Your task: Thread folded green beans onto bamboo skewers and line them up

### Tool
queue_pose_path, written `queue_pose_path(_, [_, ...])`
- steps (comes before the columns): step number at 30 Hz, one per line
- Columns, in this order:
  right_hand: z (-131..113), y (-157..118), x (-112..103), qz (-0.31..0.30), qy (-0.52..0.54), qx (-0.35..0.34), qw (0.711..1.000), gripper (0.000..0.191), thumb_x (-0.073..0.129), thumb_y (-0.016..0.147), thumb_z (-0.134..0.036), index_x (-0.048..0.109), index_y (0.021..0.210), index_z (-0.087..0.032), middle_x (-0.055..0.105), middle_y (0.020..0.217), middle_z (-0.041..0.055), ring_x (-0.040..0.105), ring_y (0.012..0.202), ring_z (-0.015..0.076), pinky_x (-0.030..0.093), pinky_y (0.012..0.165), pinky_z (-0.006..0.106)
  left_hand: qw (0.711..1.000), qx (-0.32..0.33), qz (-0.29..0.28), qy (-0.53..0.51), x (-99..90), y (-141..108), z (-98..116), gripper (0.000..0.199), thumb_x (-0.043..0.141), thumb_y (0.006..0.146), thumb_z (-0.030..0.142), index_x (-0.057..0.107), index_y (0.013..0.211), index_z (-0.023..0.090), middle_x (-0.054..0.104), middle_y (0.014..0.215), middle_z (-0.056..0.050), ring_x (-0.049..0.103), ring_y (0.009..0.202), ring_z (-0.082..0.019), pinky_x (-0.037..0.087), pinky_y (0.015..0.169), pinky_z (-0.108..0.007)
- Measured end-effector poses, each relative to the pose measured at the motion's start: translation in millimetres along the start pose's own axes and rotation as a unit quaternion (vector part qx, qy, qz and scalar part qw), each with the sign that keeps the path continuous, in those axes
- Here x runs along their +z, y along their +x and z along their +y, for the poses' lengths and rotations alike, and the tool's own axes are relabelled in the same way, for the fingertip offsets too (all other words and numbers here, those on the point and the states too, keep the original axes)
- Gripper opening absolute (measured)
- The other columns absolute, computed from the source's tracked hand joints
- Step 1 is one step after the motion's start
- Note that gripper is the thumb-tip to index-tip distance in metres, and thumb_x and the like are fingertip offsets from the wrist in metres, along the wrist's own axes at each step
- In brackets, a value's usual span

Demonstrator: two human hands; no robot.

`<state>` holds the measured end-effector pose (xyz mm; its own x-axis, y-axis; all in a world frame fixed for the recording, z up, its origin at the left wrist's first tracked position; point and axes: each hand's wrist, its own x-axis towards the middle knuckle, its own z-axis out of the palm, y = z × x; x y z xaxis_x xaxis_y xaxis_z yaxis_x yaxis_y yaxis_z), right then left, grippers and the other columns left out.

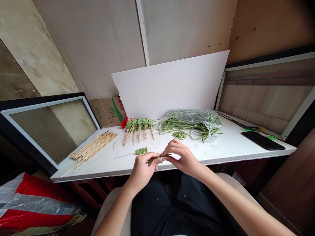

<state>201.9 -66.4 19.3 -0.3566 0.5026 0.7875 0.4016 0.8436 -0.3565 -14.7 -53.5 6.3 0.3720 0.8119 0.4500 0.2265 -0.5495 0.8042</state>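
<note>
Pinching 1 long green bean [153,159], the left hand [144,167] and right hand [181,158] hold it crosswise between thumbs and fingers, near the skewered bean pieces [141,150].

Beans [169,126] green — skewers [95,146] pale tan

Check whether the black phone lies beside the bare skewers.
No: on the white table, the black phone lies far right, the bare skewers far left.

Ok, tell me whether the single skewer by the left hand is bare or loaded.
Loaded: green pieces sit in a row on the skewer, with bare stick showing to their left.
</note>
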Motion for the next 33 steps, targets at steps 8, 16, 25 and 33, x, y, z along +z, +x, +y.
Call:
queue_pose_path(8, [1, -4, 5, -0.007, -0.047, -0.024, 0.999, 0.013, 0.062, 0.103, -0.021, 0.072, 0.111, -0.025, 0.07, 0.093, 0.0078, 0.056, 0.092, 0.0252, 0.051, 0.083, 0.042, 1.0, -0.023, 0.001, 0.0, -1.7, 1, 0, 0.019, 0.075, 0.093, 0.036, 0.08, 0.097, 0.019, 0.075, 0.076, -0.003, 0.066, 0.056, -0.015, 0.054, 0.061, -0.027])
queue_pose_path(16, [2, -7, 11, -0.006, 0.005, -0.012, 1.0, 0.022, 0.056, 0.099, -0.007, 0.068, 0.095, -0.024, 0.068, 0.086, 0.0064, 0.053, 0.092, 0.025, 0.048, 0.082, 0.041, 0.999, 0.024, -0.033, 0.027, 1.5, 0, 5, 0.019, 0.071, 0.095, 0.027, 0.079, 0.081, 0.018, 0.072, 0.071, -0.004, 0.062, 0.058, -0.014, 0.05, 0.061, -0.027])
queue_pose_path(25, [-1, -8, 18, 0.014, 0.212, 0.103, 0.972, 0.026, 0.069, 0.1, -0.04, 0.07, 0.081, -0.022, 0.067, 0.079, 0.0054, 0.059, 0.091, 0.0239, 0.048, 0.087, 0.04, 0.99, 0.038, -0.097, -0.09, 0.2, 0, -2, 0.026, 0.069, 0.097, 0.028, 0.079, 0.078, 0.015, 0.074, 0.076, -0.007, 0.064, 0.06, -0.014, 0.053, 0.062, -0.027])
queue_pose_path(33, [80, -19, -8, 0.097, -0.002, 0.18, 0.979, 0.031, 0.069, 0.097, -0.052, 0.083, 0.097, -0.024, 0.072, 0.086, 0.0091, 0.06, 0.09, 0.0263, 0.048, 0.073, 0.038, 0.996, -0.031, -0.001, -0.089, -2.4, 8, -21, 0.036, 0.067, 0.099, 0.046, 0.082, 0.106, 0.014, 0.072, 0.081, -0.008, 0.058, 0.065, -0.013, 0.046, 0.059, -0.024])
